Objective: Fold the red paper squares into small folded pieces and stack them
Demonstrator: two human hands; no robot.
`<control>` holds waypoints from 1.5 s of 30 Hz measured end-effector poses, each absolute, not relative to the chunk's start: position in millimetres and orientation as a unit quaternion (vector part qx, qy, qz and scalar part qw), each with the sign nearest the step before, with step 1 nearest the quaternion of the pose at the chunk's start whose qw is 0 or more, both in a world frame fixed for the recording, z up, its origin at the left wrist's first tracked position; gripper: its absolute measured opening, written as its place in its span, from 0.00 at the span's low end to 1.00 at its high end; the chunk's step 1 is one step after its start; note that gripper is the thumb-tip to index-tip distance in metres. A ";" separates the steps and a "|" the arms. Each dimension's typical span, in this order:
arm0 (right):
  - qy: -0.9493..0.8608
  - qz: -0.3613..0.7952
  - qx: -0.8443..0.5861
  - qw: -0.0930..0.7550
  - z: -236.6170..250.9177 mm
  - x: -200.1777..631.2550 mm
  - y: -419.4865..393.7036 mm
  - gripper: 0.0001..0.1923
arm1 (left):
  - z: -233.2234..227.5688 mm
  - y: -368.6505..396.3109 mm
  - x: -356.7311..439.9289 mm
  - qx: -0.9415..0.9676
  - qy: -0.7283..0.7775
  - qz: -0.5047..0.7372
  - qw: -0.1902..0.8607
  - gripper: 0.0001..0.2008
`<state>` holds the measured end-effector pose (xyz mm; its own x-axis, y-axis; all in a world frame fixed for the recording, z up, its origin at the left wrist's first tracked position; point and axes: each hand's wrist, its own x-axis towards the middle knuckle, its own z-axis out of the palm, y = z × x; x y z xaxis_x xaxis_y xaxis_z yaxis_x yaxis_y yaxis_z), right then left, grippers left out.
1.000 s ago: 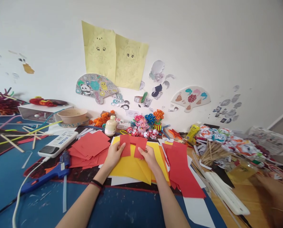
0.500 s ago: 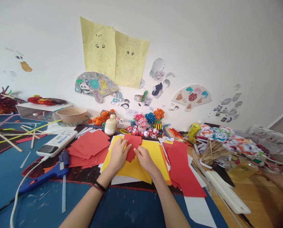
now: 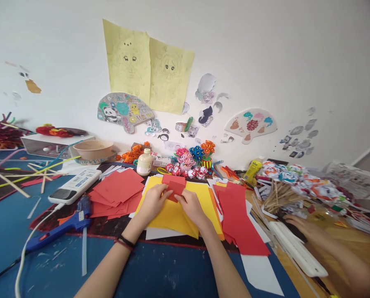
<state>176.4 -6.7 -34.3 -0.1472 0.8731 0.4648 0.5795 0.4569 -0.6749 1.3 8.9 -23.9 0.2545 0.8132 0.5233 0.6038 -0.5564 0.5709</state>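
In the head view, the left hand [image 3: 153,201] and the right hand [image 3: 191,205] meet over a small folded red paper piece [image 3: 174,185], each hand's grip closed on it: the fingers pinch its lower edges from either side, the left at the left edge, the right at the right. The piece sits just above a spread of yellow paper sheets [image 3: 172,215] that lie flat on the tabletop [image 3: 160,273], whose near part is blue. A dark band circles the left wrist.

Left of the yellow sheets lies a loose pile of red paper squares [image 3: 118,192], and right of them a stack of long red paper strips [image 3: 237,219]. A blue glue gun [image 3: 63,227] rests at the near left with its white cord trailing off, just beside a white remote-like device [image 3: 76,186]. A small white bottle [image 3: 144,162] stands behind the papers near a tan bowl [image 3: 93,150]. At the far right another person's hand [image 3: 299,223] rests by a bundle of wooden sticks [image 3: 278,194].
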 end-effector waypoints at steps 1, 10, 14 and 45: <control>-0.735 0.170 -0.495 0.431 -35.2 176.8 -6.2 0.15 | -23.5 9.1 0.6 0.782 0.453 0.408 0.130 0.15; -0.680 0.251 -0.482 0.493 -28.8 172.2 -6.4 0.14 | -20.0 15.2 -9.9 0.657 0.442 0.503 0.347 0.15; -0.599 0.352 -0.470 0.544 -31.1 160.2 -3.0 0.16 | -20.1 14.7 1.5 0.590 0.405 0.515 0.472 0.17; -0.619 0.052 -0.673 0.401 -18.0 176.0 20.8 0.10 | -23.2 19.7 -68.1 0.659 0.713 0.218 -0.102 0.12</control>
